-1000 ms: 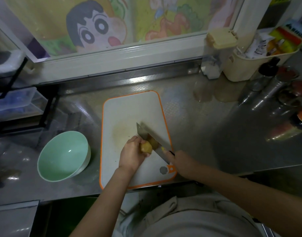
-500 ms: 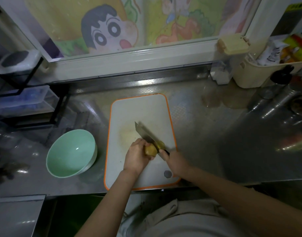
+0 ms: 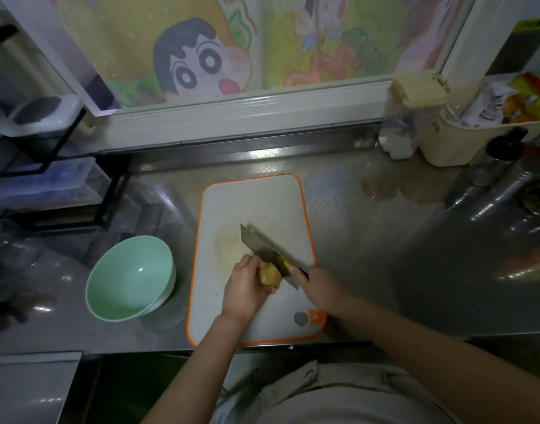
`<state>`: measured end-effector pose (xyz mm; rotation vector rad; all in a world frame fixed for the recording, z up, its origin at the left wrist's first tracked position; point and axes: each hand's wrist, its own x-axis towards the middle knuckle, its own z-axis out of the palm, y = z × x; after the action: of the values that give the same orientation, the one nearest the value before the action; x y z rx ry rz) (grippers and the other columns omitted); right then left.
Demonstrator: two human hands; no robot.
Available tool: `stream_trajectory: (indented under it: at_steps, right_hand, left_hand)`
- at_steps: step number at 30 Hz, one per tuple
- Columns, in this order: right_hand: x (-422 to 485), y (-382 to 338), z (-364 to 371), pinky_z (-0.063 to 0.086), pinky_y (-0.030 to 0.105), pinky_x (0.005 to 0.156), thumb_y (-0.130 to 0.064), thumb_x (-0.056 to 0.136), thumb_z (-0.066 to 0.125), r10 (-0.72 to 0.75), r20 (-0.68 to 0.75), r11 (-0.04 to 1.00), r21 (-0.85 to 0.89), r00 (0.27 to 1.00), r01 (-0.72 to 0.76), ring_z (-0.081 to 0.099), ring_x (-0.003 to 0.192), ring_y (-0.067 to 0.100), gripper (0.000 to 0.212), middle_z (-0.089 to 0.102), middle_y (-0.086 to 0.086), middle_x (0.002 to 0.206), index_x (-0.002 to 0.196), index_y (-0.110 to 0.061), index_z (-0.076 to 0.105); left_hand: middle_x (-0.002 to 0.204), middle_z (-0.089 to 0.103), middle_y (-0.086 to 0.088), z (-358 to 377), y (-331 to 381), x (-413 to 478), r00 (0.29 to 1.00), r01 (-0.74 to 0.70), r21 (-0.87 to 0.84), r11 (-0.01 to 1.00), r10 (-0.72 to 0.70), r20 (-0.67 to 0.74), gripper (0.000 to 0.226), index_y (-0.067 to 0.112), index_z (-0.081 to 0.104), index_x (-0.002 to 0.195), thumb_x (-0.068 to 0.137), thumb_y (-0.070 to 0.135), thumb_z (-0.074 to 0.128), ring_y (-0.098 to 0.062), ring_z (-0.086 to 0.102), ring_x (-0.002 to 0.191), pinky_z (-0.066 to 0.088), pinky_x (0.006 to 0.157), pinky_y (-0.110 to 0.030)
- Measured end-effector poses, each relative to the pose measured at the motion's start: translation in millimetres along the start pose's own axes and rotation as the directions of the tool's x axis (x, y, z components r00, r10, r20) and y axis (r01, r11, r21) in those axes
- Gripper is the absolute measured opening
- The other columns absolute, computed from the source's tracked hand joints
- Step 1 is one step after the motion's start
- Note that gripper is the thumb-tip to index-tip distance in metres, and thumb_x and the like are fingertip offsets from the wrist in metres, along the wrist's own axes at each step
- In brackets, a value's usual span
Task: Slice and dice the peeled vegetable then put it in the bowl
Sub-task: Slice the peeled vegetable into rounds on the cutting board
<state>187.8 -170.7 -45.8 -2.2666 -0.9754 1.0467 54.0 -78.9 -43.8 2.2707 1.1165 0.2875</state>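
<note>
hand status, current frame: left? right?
left hand: grips the peeled vegetable on the cutting board.
right hand: grips the knife by its handle, blade at the vegetable.

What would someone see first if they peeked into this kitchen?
Probably the two hands in the middle: the left hand holds a peeled potato on the orange-rimmed cutting board, while the right hand grips a cleaver whose blade meets it. Next come the big-eyed cartoon face at the back and the empty mint-green bowl left of the board.
</note>
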Motion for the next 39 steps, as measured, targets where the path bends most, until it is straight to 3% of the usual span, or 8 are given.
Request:
stream_trajectory:
  at_steps: [5, 8, 10, 14, 17, 20, 24, 39]
  right_hand:
    - [-3.4, -3.9, -13.1, 0.039, 0.027, 0.062, -0.048, 0.098, 0.035, 0.014, -0.035, 0.999, 0.034, 0.999, -0.012, 0.059, 0.080, 0.025, 0.053, 0.059, 0.012, 0.077, 0.068, -0.008, 0.054]
    - [-9.4, -7.4, -23.8, 0.047, 0.034, 0.081, -0.048, 0.096, 0.039, -0.041, -0.106, 0.995, 0.083, 0.993, 0.050, 0.062, 0.096, 0.034, 0.056, 0.064, 0.017, 0.092, 0.093, 0.002, 0.064]
    - [-15.0, -8.5, -29.4, 0.047, 0.036, 0.083, -0.049, 0.096, 0.040, -0.050, -0.094, 0.993, 0.106, 0.994, 0.060, 0.062, 0.092, 0.032, 0.053, 0.062, 0.015, 0.088, 0.090, -0.002, 0.063]
    - [-22.0, -5.6, -32.5, 0.043, 0.032, 0.073, -0.052, 0.095, 0.038, -0.012, -0.033, 0.991, 0.133, 0.999, 0.016, 0.050, 0.064, 0.018, 0.050, 0.048, 0.004, 0.065, 0.062, -0.015, 0.045]
    - [-27.6, -4.8, -32.4, 0.036, 0.019, 0.056, -0.054, 0.094, 0.036, 0.002, 0.026, 0.989, 0.149, 1.000, -0.006, 0.041, 0.053, 0.010, 0.050, 0.044, 0.001, 0.059, 0.060, -0.017, 0.041]
    - [-33.8, -6.4, -31.7, 0.030, 0.014, 0.049, -0.054, 0.094, 0.032, 0.002, 0.076, 0.989, 0.149, 0.997, -0.013, 0.038, 0.052, 0.008, 0.052, 0.043, 0.002, 0.059, 0.060, -0.016, 0.041]
    - [-38.5, -8.3, -25.6, 0.026, 0.020, 0.046, -0.047, 0.098, 0.035, -0.021, 0.033, 0.995, 0.101, 0.999, 0.017, 0.038, 0.050, 0.012, 0.054, 0.039, 0.003, 0.055, 0.055, -0.014, 0.039]
    - [-60.5, -11.7, -31.7, 0.031, 0.015, 0.049, -0.053, 0.096, 0.027, -0.002, 0.096, 0.999, 0.037, 0.995, -0.001, 0.038, 0.052, 0.007, 0.052, 0.043, 0.002, 0.060, 0.070, -0.010, 0.043]
  left_hand:
    - [0.100, 0.049, 0.001, -3.3, -1.9, 3.4, 0.999, -0.019, -0.020, 1.000, 0.020, 0.037, 0.044, 0.013, 0.059, 0.101, 0.063, 0.017, 0.082, -0.022, 0.052, 0.096, 0.040, 0.079, -0.024]
    - [0.101, 0.049, 0.003, -3.1, -2.2, 1.9, 0.999, -0.036, -0.013, 0.999, 0.036, 0.026, 0.037, 0.018, 0.060, 0.101, 0.069, 0.028, 0.078, -0.017, 0.050, 0.098, 0.043, 0.082, -0.025]
    - [0.105, 0.052, 0.002, -1.7, -2.7, -0.4, 0.999, -0.040, -0.021, 0.999, 0.040, 0.001, 0.036, 0.019, 0.061, 0.101, 0.070, 0.029, 0.077, -0.017, 0.049, 0.101, 0.042, 0.084, -0.024]
    - [0.100, 0.052, 0.006, -3.2, -2.0, -2.8, 0.999, 0.003, -0.078, 0.997, -0.006, -0.039, 0.042, 0.018, 0.059, 0.106, 0.069, 0.022, 0.080, -0.017, 0.051, 0.098, 0.037, 0.080, -0.020]
    - [0.094, 0.052, 0.006, -6.3, -0.7, -1.7, 0.999, 0.011, -0.097, 0.995, -0.014, -0.039, 0.039, 0.017, 0.063, 0.100, 0.067, 0.019, 0.081, -0.016, 0.052, 0.093, 0.036, 0.075, -0.019]
    - [0.090, 0.051, 0.006, -5.6, -0.2, -3.0, 0.999, 0.008, -0.096, 0.995, -0.013, -0.050, 0.033, 0.015, 0.065, 0.095, 0.066, 0.017, 0.081, -0.015, 0.052, 0.089, 0.033, 0.071, -0.014]
    - [0.088, 0.053, 0.006, -2.9, -0.9, -4.3, 0.998, 0.012, -0.077, 0.997, -0.017, -0.066, 0.033, 0.014, 0.066, 0.093, 0.065, 0.018, 0.082, -0.014, 0.051, 0.086, 0.030, 0.068, -0.013]
    - [0.095, 0.060, -0.001, 0.2, 0.4, -3.4, 0.998, 0.016, -0.018, 1.000, -0.017, -0.060, 0.033, 0.012, 0.065, 0.092, 0.064, 0.018, 0.082, -0.019, 0.053, 0.091, 0.031, 0.069, -0.015]
